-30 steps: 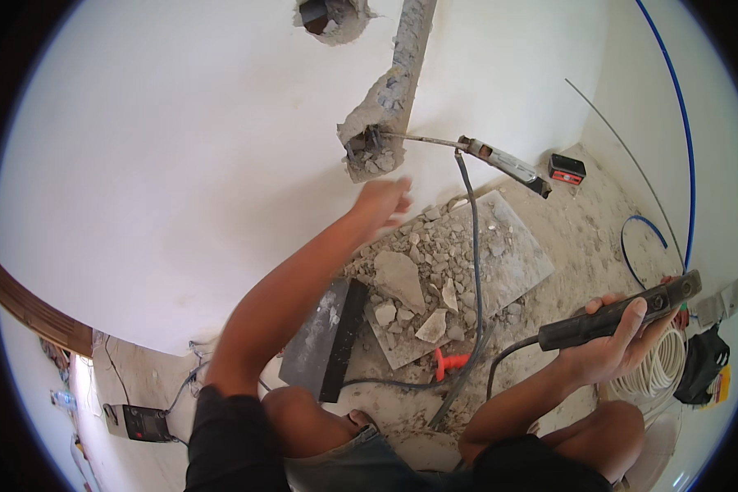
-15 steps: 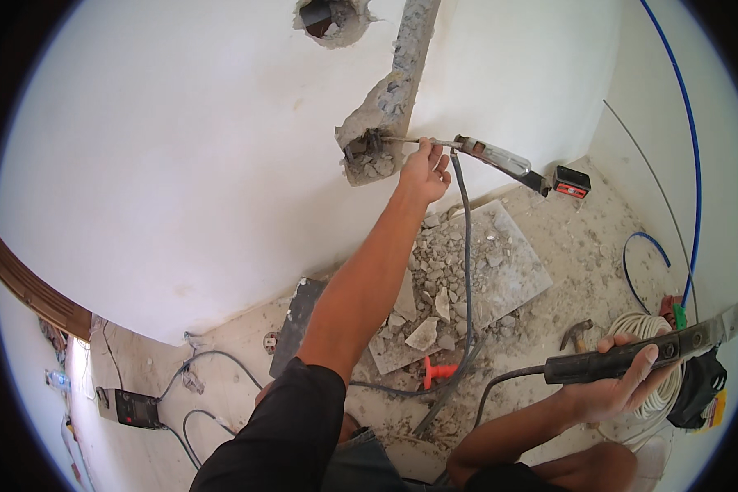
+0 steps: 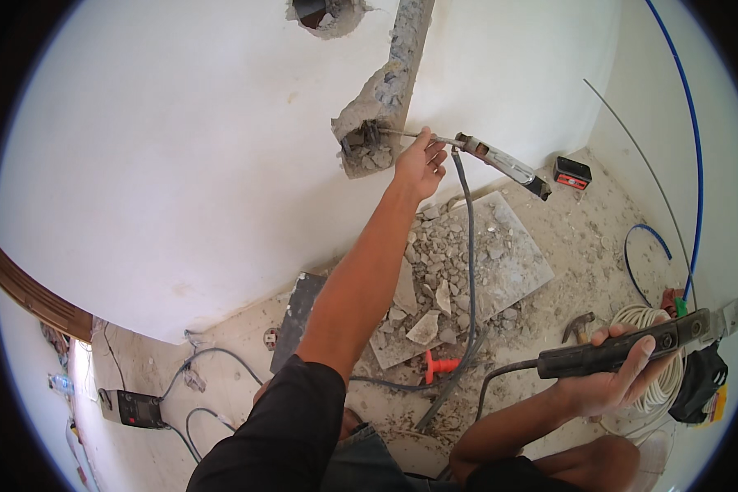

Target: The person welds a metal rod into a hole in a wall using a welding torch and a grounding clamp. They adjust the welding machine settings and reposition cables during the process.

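My left hand (image 3: 419,168) reaches up to the white wall, its fingers closed around a thin metal rod (image 3: 396,132) that enters a broken-out recess (image 3: 369,152) with rubble and dark metal inside. A metal welding ground clamp (image 3: 504,164) is attached at the rod's outer end, its dark cable (image 3: 468,238) hanging to the floor. At the lower right my right hand (image 3: 611,381) grips a black-handled welding electrode holder (image 3: 607,351) with its cable trailing left. A long thin grey electrode (image 3: 646,160) rises from the holder's jaw, apart from the wall recess.
Rubble covers a square tile (image 3: 512,254) below the recess. Around it lie a black-red box (image 3: 572,173), a hammer (image 3: 580,325), an orange-handled tool (image 3: 440,366) and coiled white cable (image 3: 644,320). A welding machine (image 3: 131,408) stands left; a blue tube (image 3: 694,123) bends along the right.
The electrode holder has risen slightly and shifted left, carrying the electrode's tip up and left. My left hand keeps its grip on the rod, and the view has shifted a little.
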The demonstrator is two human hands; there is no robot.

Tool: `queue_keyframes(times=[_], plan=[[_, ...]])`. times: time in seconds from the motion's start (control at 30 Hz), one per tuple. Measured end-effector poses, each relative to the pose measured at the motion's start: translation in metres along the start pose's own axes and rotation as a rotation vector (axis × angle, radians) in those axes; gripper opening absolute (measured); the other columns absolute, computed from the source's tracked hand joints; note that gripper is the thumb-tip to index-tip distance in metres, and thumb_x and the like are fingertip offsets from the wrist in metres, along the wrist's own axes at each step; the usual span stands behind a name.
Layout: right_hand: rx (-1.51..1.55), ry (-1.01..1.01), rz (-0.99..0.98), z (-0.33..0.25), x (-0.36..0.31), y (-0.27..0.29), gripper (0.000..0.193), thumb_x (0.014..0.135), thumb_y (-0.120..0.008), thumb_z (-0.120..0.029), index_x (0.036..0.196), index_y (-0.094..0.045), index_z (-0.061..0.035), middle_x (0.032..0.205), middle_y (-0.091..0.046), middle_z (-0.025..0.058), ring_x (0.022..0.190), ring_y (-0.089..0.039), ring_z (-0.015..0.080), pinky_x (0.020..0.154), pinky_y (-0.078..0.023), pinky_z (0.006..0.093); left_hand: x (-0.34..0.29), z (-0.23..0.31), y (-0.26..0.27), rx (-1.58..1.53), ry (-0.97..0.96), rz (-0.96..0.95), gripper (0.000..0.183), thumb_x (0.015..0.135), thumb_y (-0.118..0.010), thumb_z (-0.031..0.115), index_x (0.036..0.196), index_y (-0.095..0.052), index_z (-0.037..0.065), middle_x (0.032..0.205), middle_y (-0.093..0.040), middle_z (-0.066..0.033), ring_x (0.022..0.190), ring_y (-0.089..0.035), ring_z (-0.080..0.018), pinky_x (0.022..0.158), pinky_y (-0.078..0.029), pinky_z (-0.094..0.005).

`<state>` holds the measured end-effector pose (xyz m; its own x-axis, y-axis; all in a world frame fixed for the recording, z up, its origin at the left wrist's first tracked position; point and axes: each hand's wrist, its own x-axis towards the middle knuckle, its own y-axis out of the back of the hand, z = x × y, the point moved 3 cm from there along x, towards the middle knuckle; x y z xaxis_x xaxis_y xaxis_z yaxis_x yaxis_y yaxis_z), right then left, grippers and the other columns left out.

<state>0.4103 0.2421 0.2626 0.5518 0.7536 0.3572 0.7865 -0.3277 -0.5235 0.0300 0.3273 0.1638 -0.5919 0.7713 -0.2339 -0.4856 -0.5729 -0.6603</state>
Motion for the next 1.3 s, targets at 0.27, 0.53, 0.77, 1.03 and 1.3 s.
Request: queue_keyframes(times=[0.27,0.53,0.77,1.03,1.3], plan=[[0.022,0.033,0.017,0.000,0.001,0.000,0.061,0.094,-0.053,-0.024,0.142,-0.030,0.0065,0.113,-0.054,0.0211,0.065,-0.050,0.0136,0.040,-0.036,0.0224,0.006,0.013,-0.006,-0.060,-0.017,-0.043,0.018,0.094,-0.062,0.024,0.094,-0.055,0.007,0.083,-0.058,-0.0059,0.068,-0.054,-0.0154,0.062,-0.049,-0.0280],[0.000,-0.002,-0.021,0.000,-0.007,-0.006,0.063,0.094,-0.052,-0.025,0.142,-0.029,0.0069,0.112,-0.054,0.0207,0.065,-0.051,0.0132,0.040,-0.037,0.0210,0.000,0.004,-0.011,-0.154,-0.010,0.073,0.019,0.093,-0.063,0.022,0.094,-0.056,0.005,0.081,-0.056,-0.0071,0.070,-0.051,-0.0165,0.063,-0.048,-0.0284],[0.135,-0.086,-0.120,0.009,-0.014,-0.001,0.050,0.097,-0.049,-0.020,0.138,-0.035,0.0032,0.132,-0.050,0.0176,0.072,-0.052,0.0132,0.049,-0.044,0.0230,0.001,0.001,-0.005,-0.118,-0.035,0.034,0.021,0.092,-0.065,0.023,0.092,-0.057,0.004,0.081,-0.055,-0.0064,0.071,-0.053,-0.0162,0.063,-0.048,-0.0279],[0.149,-0.096,-0.264,0.002,-0.036,-0.016,0.055,0.095,-0.049,-0.022,0.139,-0.031,0.0064,0.127,-0.047,0.0237,0.068,-0.051,0.0126,0.045,-0.043,0.0211,-0.001,0.004,-0.009,-0.082,0.015,0.004,0.018,0.092,-0.065,0.024,0.087,-0.060,0.007,0.080,-0.058,-0.0054,0.068,-0.052,-0.0151,0.062,-0.046,-0.0276],[0.178,-0.083,-0.292,-0.003,-0.035,-0.014,0.058,0.094,-0.049,-0.021,0.141,-0.028,0.0075,0.115,-0.050,0.0247,0.067,-0.050,0.0122,0.044,-0.043,0.0210,0.006,0.003,-0.013,-0.240,0.007,0.009,0.019,0.090,-0.066,0.024,0.091,-0.059,0.006,0.080,-0.054,-0.0041,0.071,-0.051,-0.0144,0.064,-0.048,-0.0262]])
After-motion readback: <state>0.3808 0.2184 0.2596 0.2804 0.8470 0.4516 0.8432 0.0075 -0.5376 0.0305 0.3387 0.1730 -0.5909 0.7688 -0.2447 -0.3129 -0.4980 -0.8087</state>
